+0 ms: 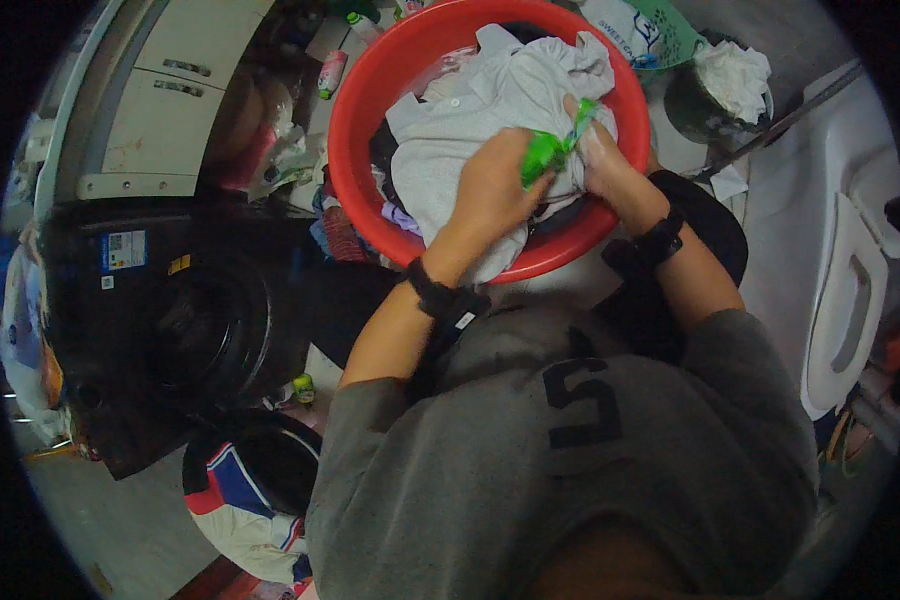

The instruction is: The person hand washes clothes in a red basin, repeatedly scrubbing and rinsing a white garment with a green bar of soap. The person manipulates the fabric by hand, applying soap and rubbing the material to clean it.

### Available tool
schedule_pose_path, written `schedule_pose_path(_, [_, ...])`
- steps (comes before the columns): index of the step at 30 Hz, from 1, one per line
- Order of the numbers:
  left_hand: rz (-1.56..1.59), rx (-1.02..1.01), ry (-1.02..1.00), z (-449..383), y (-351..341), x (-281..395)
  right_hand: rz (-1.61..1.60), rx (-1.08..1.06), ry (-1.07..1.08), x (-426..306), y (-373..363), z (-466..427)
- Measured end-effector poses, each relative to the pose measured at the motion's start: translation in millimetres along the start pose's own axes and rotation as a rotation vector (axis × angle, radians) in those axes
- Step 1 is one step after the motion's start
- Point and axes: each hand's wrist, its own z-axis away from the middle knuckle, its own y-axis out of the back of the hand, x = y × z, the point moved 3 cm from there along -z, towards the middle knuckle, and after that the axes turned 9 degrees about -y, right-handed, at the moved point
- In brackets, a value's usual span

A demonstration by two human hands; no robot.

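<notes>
A large red plastic basin (pixel 352 157) holds a wet-looking light grey collared shirt (pixel 439 150) with other clothes under it. Above the shirt, my left hand (pixel 499 176) is closed on a crumpled green plastic packet (pixel 544 156). The packet is twisted narrow in the middle, and its other end lies at my right hand (pixel 604 154), between thumb and fingers. Whitish suds or wetness show on my right hand. Each wrist wears a black band. A purple cloth (pixel 400 217) shows at the basin's lower left.
On the left stands a black front-loading washing machine (pixel 195 322) below a white cabinet (pixel 165 112). Bottles (pixel 332 73) stand beyond the basin. A dark bucket with white cloth (pixel 731 79) is at upper right, near a white plastic tub (pixel 787 225). A clothes pile (pixel 247 487) lies lower left.
</notes>
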Motion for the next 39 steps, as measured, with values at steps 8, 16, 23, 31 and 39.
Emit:
schedule_pose_path(8, [-0.547,-0.019,0.545,29,67,-127,-0.076,-0.039,-0.033,-2,-4,2])
schedule_pose_path(16, [0.126,0.341,0.157,-8,13,-2,-0.383,-0.431,-0.090,-15,-14,4])
schedule_pose_path(23, [-0.180,0.217,0.136,-60,1,-12,-0.316,-0.368,-0.084,-14,-22,21])
schedule_pose_path(31, [0.039,0.034,0.073,-47,-17,14,-0.469,-0.189,-0.250,-9,-9,14])
schedule_pose_path(39, [-0.024,0.161,0.175,-55,3,-15,-0.398,-0.413,-0.146,-12,-18,11])
